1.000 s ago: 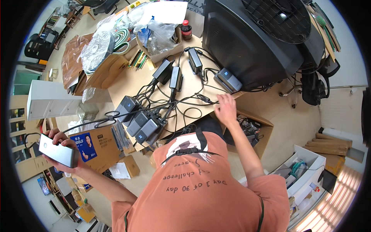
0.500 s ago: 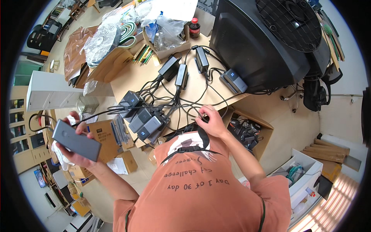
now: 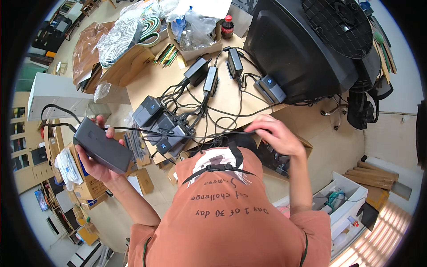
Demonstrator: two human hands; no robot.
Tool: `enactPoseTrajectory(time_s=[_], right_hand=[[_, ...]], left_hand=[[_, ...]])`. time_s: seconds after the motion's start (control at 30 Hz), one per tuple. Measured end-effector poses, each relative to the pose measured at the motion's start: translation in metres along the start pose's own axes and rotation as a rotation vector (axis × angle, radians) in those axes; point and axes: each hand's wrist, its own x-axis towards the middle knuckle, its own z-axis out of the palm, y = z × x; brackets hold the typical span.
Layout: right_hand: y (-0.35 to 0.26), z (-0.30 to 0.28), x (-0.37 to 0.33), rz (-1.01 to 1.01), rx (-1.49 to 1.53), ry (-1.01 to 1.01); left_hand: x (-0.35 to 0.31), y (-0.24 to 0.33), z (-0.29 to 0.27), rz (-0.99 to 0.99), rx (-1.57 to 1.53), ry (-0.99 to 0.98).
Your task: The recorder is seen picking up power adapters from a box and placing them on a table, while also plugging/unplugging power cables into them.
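Note:
My left hand [image 3: 98, 171] is wrapped round a dark grey rectangular power brick [image 3: 103, 144], holding it up left of the table. A black cable [image 3: 50, 107] loops out from the brick's upper end. My right hand [image 3: 282, 137] pinches a black cable [image 3: 233, 132] at the table's near edge; this cable stretches leftward past the tangle toward the brick. Several dark blocks with blue labels, such as one block [image 3: 149, 110], lie among tangled cables on the table [image 3: 151, 86]. Slim black adapters [image 3: 197, 71] sit farther back.
A large black monitor [image 3: 296, 58] stands at the right. Behind are an open box [image 3: 195, 53] of plastic bags, a dark bottle [image 3: 227, 29] with a red cap, and pencils [image 3: 167, 55]. Below the near edge, a carton [image 3: 302, 147] holds dark items.
My right hand has moved right, drawing the cable out straighter. My left hand has shifted slightly right and down with the power brick, and the cable loop now stands up beside it.

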Motion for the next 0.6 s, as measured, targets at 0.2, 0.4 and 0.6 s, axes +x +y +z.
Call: enactPoseTrajectory(time_s=[0.2, 0.4, 0.6], right_hand=[[0.011, -0.037, -0.073, 0.398, 0.155, 0.143], [0.039, -0.034, -0.076, 0.4, -0.29, 0.072], [0.06, -0.042, -0.115, 0.433, 0.258, 0.447]], left_hand=[[-0.001, 0.031, -0.011, 0.071, -0.299, 0.005], [0.005, 0.032, -0.007, 0.1, -0.207, 0.049], [0.013, 0.037, -0.01, 0.04, -0.305, 0.012]])
